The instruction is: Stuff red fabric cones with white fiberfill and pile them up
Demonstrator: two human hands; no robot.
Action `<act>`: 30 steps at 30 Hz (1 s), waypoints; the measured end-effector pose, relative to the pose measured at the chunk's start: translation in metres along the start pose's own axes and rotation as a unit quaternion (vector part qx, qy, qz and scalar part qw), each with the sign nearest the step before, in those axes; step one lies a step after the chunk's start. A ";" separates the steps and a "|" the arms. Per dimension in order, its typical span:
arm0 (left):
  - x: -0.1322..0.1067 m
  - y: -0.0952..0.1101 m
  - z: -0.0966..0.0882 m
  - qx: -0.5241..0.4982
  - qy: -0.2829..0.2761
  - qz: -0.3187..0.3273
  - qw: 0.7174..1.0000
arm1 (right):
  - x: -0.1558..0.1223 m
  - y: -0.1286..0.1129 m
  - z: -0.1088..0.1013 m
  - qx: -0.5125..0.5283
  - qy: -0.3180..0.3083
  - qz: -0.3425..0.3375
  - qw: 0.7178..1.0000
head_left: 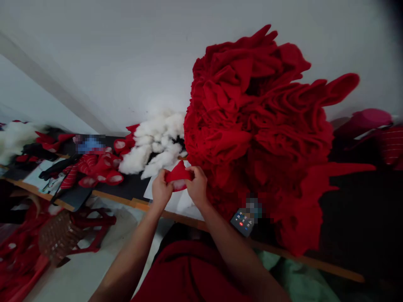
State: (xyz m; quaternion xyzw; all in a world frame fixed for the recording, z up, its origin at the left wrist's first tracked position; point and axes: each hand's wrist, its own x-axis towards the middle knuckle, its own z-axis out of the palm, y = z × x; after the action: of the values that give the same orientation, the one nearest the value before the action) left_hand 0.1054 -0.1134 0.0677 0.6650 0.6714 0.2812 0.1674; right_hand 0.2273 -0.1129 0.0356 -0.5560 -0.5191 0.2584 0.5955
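Observation:
Between my two hands is a small red fabric piece point(179, 172), pointed at the top, with white stuffing point(179, 183) showing in its opening. My left hand point(161, 189) pinches its left side, and my right hand point(197, 185) grips the right side with thumb and fingers. Both hands are closed on it above a white sheet point(170, 205) at the table's front edge. Behind them lies a heap of fluffy white stuffing point(157, 138). Close by on the right rises a tall pile of red fabric pieces point(258, 121).
A lit phone point(242, 222) lies right of my arms. Stuffed red pieces point(103, 167), some striped, lie left on the dark table. A brown-red plastic chair point(61, 233) stands on the floor at left. Green cloth point(299, 277) hangs below the table's right edge.

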 end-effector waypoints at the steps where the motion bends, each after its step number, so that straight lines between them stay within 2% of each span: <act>1: 0.000 0.000 -0.001 -0.036 -0.007 0.003 0.999 | 0.001 0.001 0.000 0.000 -0.002 -0.003 1.000; 5: -0.003 0.001 -0.010 -0.224 -0.057 0.011 0.973 | 0.002 0.003 0.002 0.003 -0.024 -0.013 1.000; 7: -0.003 0.001 -0.012 -0.256 -0.053 0.005 0.965 | 0.001 0.001 0.001 0.009 -0.037 -0.013 0.999; 12: -0.002 0.000 -0.009 -0.212 0.036 0.006 0.977 | -0.004 -0.010 -0.001 0.042 -0.087 -0.019 0.995; 17: -0.007 0.005 0.000 -0.136 0.084 0.070 0.985 | -0.004 -0.006 0.008 0.044 -0.022 0.025 0.998; 21: -0.005 0.006 0.004 -0.062 0.139 0.084 0.985 | -0.003 0.001 0.013 0.004 0.027 0.011 1.000; 23: -0.004 0.006 0.001 -0.059 0.116 0.079 0.988 | -0.002 0.002 0.013 0.004 0.032 -0.002 0.999; 27: -0.004 0.010 -0.007 -0.087 0.026 0.091 0.992 | 0.002 -0.001 0.008 0.021 0.003 -0.022 1.000; 30: -0.003 0.010 -0.008 -0.086 0.040 0.082 0.992 | 0.001 -0.003 0.004 0.033 -0.035 -0.043 0.998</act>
State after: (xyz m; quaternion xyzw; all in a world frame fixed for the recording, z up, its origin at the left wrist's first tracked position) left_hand 0.1088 -0.1184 0.0791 0.6888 0.5943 0.3774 0.1733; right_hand 0.2233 -0.1111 0.0386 -0.5038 -0.5542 0.2695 0.6053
